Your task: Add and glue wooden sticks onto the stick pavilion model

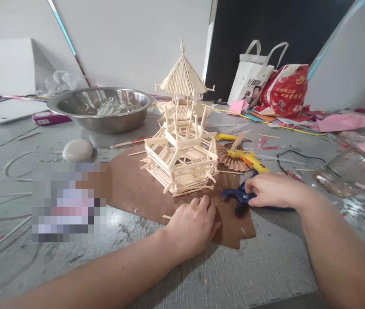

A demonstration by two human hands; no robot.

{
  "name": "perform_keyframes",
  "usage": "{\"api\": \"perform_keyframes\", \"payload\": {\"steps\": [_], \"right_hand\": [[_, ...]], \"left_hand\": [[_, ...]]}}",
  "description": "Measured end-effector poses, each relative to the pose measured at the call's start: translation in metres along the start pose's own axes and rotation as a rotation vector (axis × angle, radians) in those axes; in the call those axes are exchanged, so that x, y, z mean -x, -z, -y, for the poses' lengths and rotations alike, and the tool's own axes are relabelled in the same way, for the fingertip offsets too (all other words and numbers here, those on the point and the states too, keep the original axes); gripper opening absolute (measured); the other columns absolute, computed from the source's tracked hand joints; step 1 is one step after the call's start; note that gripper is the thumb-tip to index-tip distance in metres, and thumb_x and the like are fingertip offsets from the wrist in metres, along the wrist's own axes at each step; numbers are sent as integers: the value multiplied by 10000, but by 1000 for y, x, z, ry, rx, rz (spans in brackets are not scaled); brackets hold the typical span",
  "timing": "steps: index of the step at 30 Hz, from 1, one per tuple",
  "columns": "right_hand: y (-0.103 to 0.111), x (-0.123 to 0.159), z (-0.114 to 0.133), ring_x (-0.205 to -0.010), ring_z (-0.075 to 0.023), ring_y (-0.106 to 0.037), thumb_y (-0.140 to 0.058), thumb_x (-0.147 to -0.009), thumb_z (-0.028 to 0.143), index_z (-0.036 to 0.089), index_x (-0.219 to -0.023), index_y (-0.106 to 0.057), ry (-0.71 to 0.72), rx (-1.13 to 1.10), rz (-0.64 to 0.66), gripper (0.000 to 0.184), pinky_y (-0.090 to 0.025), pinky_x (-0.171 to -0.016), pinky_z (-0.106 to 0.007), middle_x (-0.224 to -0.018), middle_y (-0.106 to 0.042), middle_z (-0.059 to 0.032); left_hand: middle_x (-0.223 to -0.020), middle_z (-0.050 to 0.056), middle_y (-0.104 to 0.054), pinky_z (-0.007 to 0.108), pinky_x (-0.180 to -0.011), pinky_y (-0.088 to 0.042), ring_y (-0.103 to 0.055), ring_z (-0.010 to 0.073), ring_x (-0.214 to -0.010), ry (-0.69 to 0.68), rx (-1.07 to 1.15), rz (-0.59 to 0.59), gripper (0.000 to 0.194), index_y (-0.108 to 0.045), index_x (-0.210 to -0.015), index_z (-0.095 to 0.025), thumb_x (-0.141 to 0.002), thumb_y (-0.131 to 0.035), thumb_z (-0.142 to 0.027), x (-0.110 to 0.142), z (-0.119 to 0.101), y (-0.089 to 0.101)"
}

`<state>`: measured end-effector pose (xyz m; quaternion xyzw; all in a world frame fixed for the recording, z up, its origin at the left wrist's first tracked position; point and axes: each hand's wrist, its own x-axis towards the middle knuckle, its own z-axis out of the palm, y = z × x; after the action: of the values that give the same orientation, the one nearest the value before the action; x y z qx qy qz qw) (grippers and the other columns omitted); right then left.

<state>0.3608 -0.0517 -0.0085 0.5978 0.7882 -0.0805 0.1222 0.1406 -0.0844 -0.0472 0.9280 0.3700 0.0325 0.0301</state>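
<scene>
1. Grey worktable (259, 266), seen by an onlooker: brown sheet (127, 189) near the centre, metal bowl (121, 123) toward 10 o'clock, red bag (285, 96) toward 1 o'clock.
2. Stick model (179, 171), upright on the sheet, at about 11 o'clock from the left hand (195, 221), just beyond its knuckles.
3. Left hand: fingers curled down against the sheet. A thin stick (167, 217) shows at its 9 o'clock side; whether the fingers hold it cannot be told.
4. Right hand (274, 189): thumb and fingers closed on the blue tool (240, 195). Its long axis runs roughly 9 to 3 o'clock, head toward 9, below the model's right side. The right hand is the nearer to it; the left is nearer the model's front edge.
</scene>
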Motion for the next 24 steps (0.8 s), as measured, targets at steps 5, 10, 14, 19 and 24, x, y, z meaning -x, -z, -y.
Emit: {"api": "perform_keyframes", "payload": {"steps": [5,10,14,19,24], "right_hand": [[5,3,5,-432,-113,-462,-516,-656,481,218,-503,-590,-22,-160,30,314,-242,-399,-226,-487,-570,3],[-6,-17,29,-514,-118,-500,-537,-672,444,241,-742,-603,-29,-310,-236,224,-295,-460,-224,-585,-594,19],[-16,-26,34,-534,-110,-497,-562,-659,407,229,-759,-591,45,-381,-178,206,-307,-480,-218,-586,-580,31],[-14,-25,26,-520,-95,-483,-511,-711,381,217,-758,-593,23,-452,-171,189,-322,-490,-214,-584,-571,29],[-18,-28,30,-523,-88,-481,-537,-694,335,212,-737,-597,30,-509,-180,144,-326,-502,-207,-576,-565,35]], "left_hand": [[-964,115,-520,331,-566,-486,-546,189,-713,26,3,33,266,-500,-947,-136,-803,-371,-319,0,0,2],[-1121,139,-475,361,-554,-492,-564,212,-721,42,-25,30,307,-490,-1006,-133,-806,-351,-320,2,1,-2],[-1122,132,-479,356,-508,-486,-557,207,-688,12,-55,-21,305,-479,-1026,-145,-817,-327,-306,2,2,-3],[-794,61,-527,316,-448,-452,-511,184,-607,-60,-68,-85,220,-514,-891,-162,-814,-310,-188,1,5,2],[-809,68,-522,321,-496,-456,-501,202,-695,-81,-45,-94,217,-531,-852,-163,-816,-324,-215,0,7,-1]]}}
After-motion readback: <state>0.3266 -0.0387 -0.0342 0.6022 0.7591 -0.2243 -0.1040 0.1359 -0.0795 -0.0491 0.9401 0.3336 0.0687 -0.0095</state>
